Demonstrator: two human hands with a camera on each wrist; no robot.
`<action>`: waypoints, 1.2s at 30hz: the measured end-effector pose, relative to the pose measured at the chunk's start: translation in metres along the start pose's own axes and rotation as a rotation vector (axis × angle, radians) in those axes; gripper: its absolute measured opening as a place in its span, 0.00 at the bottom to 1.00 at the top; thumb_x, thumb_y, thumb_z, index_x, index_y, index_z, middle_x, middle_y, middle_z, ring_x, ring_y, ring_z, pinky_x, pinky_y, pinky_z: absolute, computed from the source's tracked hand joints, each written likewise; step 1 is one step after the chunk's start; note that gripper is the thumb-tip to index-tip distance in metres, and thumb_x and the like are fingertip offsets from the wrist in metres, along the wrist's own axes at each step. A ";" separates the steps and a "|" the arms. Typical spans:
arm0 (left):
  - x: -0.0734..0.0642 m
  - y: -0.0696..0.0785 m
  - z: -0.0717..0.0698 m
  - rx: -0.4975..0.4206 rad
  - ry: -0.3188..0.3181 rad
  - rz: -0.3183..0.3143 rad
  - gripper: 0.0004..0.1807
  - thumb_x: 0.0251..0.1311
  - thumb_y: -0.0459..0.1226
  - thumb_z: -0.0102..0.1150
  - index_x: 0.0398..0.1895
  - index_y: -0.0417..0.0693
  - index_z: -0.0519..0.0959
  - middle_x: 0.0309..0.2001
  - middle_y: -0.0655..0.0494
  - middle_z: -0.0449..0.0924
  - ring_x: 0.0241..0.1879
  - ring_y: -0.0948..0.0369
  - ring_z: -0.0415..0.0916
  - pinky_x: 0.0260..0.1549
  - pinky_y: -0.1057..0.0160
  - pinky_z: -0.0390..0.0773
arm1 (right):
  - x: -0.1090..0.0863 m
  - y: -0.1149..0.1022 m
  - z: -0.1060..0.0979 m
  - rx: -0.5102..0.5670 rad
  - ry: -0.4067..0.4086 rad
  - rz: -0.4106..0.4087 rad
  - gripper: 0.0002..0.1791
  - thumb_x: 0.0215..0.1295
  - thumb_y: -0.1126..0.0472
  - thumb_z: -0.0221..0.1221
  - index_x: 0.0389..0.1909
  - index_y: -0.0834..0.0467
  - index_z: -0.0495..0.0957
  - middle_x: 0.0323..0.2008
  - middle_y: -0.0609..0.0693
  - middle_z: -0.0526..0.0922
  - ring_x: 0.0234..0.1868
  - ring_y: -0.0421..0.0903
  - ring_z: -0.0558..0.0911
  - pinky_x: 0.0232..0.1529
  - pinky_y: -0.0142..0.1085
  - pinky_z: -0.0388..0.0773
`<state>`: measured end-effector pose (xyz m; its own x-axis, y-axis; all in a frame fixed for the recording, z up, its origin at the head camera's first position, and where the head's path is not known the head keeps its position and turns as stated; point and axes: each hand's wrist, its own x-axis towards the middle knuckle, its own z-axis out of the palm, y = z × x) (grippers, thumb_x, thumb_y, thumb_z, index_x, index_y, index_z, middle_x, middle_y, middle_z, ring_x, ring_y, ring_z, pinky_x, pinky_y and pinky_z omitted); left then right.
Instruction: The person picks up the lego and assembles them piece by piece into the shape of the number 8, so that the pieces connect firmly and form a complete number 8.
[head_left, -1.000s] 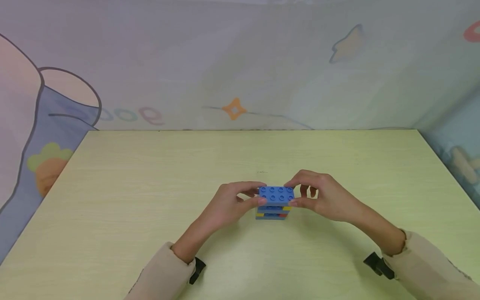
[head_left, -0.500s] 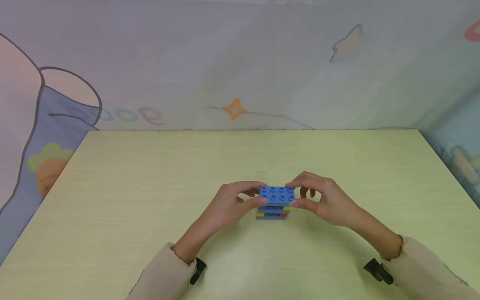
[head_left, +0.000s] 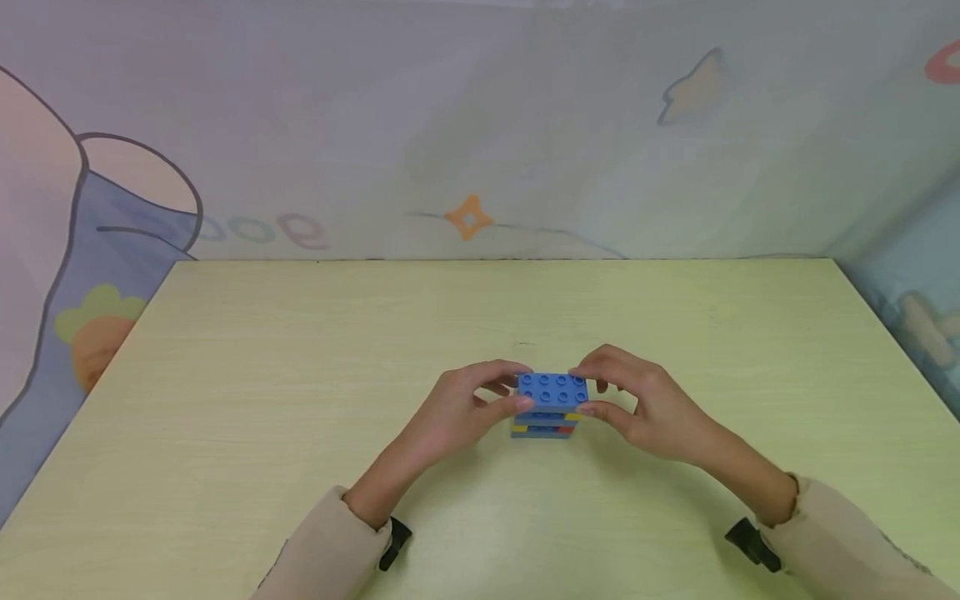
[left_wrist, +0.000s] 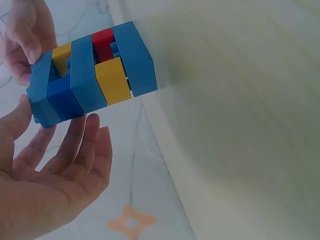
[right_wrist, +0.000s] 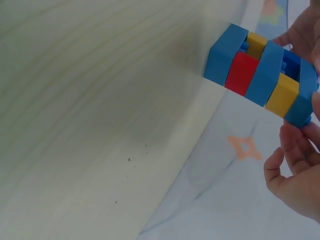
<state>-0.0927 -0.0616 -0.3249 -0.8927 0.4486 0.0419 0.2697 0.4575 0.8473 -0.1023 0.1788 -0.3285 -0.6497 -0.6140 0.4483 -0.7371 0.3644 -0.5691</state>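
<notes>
A small tower of toy building bricks stands upright on the table. Its uppermost layer is a long blue brick (head_left: 553,390) with studs on top. My left hand (head_left: 459,412) pinches the left end of that brick between thumb and fingers, while my right hand (head_left: 652,408) pinches the right end. Below it, the left wrist view shows a dark blue brick (left_wrist: 65,97) and a yellow brick (left_wrist: 61,59), with a gap between them. Under these come a middle blue brick (left_wrist: 88,75), then a red brick (left_wrist: 103,45) beside another yellow brick (left_wrist: 114,80), and a bottom blue brick (left_wrist: 135,59).
The pale wooden table (head_left: 337,350) extends around the tower on all sides. Behind it hangs a printed cloth backdrop (head_left: 525,125). A black strap end (head_left: 395,543) sticks out near the left sleeve, and another black strap end (head_left: 753,546) near the right one.
My right hand and forearm have dipped slightly toward me, its fingertips staying at the top brick's right end. The left hand and the tower look nearly unchanged.
</notes>
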 end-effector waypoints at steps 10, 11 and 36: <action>-0.002 0.000 0.002 -0.016 0.009 -0.003 0.19 0.59 0.39 0.58 0.53 0.45 0.74 0.45 0.54 0.78 0.44 0.59 0.75 0.38 0.63 0.76 | -0.003 0.003 -0.001 0.023 0.002 0.019 0.22 0.45 0.75 0.66 0.44 0.63 0.76 0.37 0.46 0.76 0.30 0.39 0.72 0.28 0.33 0.71; -0.002 0.000 0.002 -0.018 0.011 -0.006 0.19 0.58 0.39 0.58 0.54 0.46 0.74 0.45 0.54 0.78 0.44 0.59 0.75 0.38 0.63 0.76 | -0.003 0.003 -0.001 0.027 0.001 0.026 0.22 0.45 0.75 0.66 0.44 0.63 0.76 0.37 0.46 0.76 0.30 0.39 0.72 0.28 0.33 0.71; -0.004 0.002 0.000 -0.084 -0.013 -0.034 0.26 0.63 0.37 0.53 0.64 0.42 0.63 0.53 0.48 0.74 0.51 0.56 0.73 0.47 0.60 0.73 | -0.001 0.004 -0.005 0.153 -0.024 0.249 0.22 0.54 0.73 0.61 0.52 0.66 0.73 0.44 0.54 0.78 0.40 0.48 0.79 0.40 0.33 0.77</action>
<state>-0.0885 -0.0624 -0.3232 -0.8962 0.4436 0.0058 0.2072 0.4070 0.8896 -0.1056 0.1842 -0.3276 -0.8014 -0.5356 0.2663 -0.5173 0.3971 -0.7581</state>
